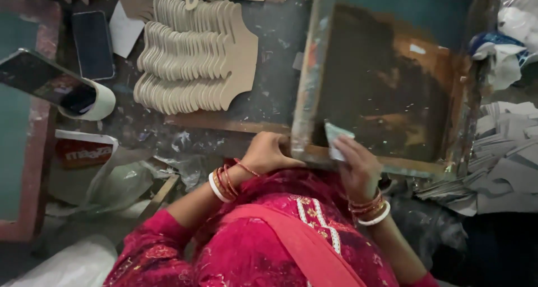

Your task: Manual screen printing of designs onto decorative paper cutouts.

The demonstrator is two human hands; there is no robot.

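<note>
1. Red embroidered cloth fills the foreground; the left hand [269,152] is clamped on the near rail of a paint-crusted wooden printing frame [307,85], which rests tilted on the dark spattered surface [269,80].
2. The right hand [356,164] pinches a small pale folded rag [336,138] against the frame's dark mesh.
3. One frame, likely stiff and fairly light; the rails look like the safest hold, the mesh fragile. One rag, soft.
4. Beyond lie overlapping rows of tan cardboard cut-outs [196,52], too many to count, and one dark phone [92,43].
</note>
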